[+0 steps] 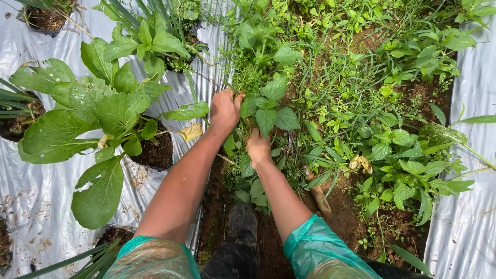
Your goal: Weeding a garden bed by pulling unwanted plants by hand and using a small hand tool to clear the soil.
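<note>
My left hand (pixel 223 110) is closed around the stems of a leafy green weed (pixel 261 77) that grows in the soil furrow. Just below it, my right hand (pixel 257 147) grips the same weed low down, near its base, partly hidden by broad toothed leaves (pixel 274 111). Both forearms reach forward from translucent green plastic sleeves (pixel 318 253). A dark rubber boot (pixel 240 243) stands on the soil (pixel 217 201) between my arms.
Silver plastic mulch (pixel 36 201) covers the bed on the left, with large-leafed green plants (pixel 93 113) growing from holes in it. More silver mulch (pixel 473 217) lies at the right. Dense weeds and grass (pixel 392 150) fill the furrow ahead.
</note>
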